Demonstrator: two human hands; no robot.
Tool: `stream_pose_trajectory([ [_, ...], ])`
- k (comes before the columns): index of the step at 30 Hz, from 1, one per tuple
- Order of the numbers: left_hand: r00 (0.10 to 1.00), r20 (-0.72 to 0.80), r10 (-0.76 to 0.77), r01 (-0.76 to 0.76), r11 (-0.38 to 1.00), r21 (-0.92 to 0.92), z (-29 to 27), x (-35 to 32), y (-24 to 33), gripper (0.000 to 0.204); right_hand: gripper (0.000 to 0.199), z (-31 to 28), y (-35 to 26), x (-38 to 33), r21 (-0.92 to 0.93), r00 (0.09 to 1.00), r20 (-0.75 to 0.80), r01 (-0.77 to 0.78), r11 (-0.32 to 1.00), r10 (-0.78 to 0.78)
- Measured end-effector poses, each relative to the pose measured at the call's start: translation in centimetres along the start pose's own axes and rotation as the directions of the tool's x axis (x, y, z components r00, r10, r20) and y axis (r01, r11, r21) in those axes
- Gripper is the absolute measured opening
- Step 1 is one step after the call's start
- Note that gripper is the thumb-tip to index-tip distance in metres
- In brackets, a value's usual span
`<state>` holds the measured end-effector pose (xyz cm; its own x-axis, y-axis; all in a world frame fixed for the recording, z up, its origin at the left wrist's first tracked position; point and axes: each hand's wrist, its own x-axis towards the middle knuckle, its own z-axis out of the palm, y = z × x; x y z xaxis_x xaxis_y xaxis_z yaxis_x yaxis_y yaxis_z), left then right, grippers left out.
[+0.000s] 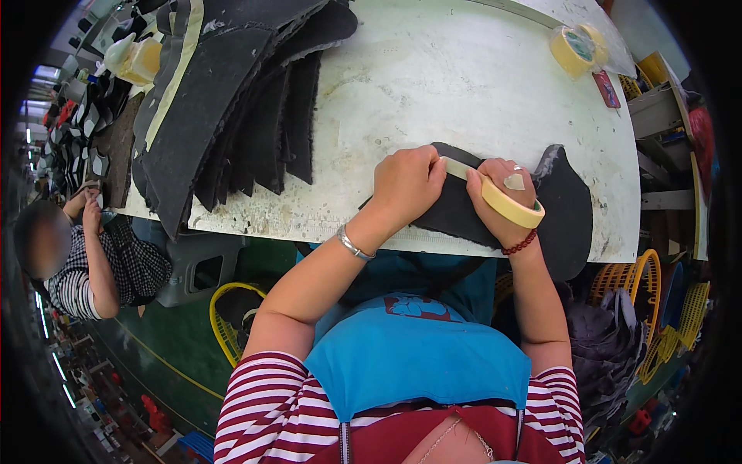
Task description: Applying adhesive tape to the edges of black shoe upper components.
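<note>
A black, curved piece of padded sheet (pixel 566 205) lies at the table's near edge, partly hanging over it. My left hand (pixel 408 184) is closed over this piece, pinching the end of a strip of pale yellow masking tape (pixel 457 168). The short strip stretches across to my right hand (pixel 498 197), whose fingers are curled on the tape. The roll of masking tape (pixel 533 215) sits around my right hand, near a red bead bracelet. Part of the black piece is hidden beneath both hands.
Stacked black pieces (pixel 232 85) fill the table's left, with a tape strip along the top one. Bagged tape rolls (pixel 572 52) and a small red object (pixel 607 90) lie far right. Yellow baskets (pixel 630 278) stand below right. Another person (pixel 108 263) sits at left.
</note>
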<state>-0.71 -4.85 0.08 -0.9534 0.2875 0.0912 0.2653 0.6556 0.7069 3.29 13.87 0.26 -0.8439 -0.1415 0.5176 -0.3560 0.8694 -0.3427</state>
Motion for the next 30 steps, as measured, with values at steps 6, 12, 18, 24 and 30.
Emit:
stream_pose_trajectory([
  [6, 1.000, -0.002, 0.027, -0.026, 0.991, 0.134, 0.9, 1.1, 0.2, 0.020, 0.016, 0.7, -0.3, 0.5, -0.208, 0.999, 0.025, 0.050, 0.977, -0.046],
  [12, 0.986, 0.024, 0.162, -0.162, 0.942, 0.294, 1.3, 2.1, 0.0, 0.021, 0.014, 0.9, -0.6, 0.7, -0.298, 0.998, 0.057, 0.039, 0.954, -0.023],
  [18, 0.997, 0.023, 0.077, -0.079, 0.870, 0.487, -1.0, 2.5, 0.2, 0.019, 0.013, 1.1, -0.5, 0.8, -0.305, 0.997, 0.071, 0.032, 0.952, -0.011],
  [24, 0.809, -0.043, 0.587, -0.571, 0.800, 0.182, 1.1, -2.0, 0.7, 0.027, 0.013, 1.1, -0.1, 0.5, -0.352, 0.993, 0.121, 0.054, 0.935, -0.011],
  [30, 0.826, -0.058, 0.560, -0.531, 0.809, 0.250, 2.1, -3.7, -0.7, 0.047, 0.024, -0.2, 0.3, 0.5, -0.262, 0.996, 0.079, -0.012, 0.965, 0.034],
])
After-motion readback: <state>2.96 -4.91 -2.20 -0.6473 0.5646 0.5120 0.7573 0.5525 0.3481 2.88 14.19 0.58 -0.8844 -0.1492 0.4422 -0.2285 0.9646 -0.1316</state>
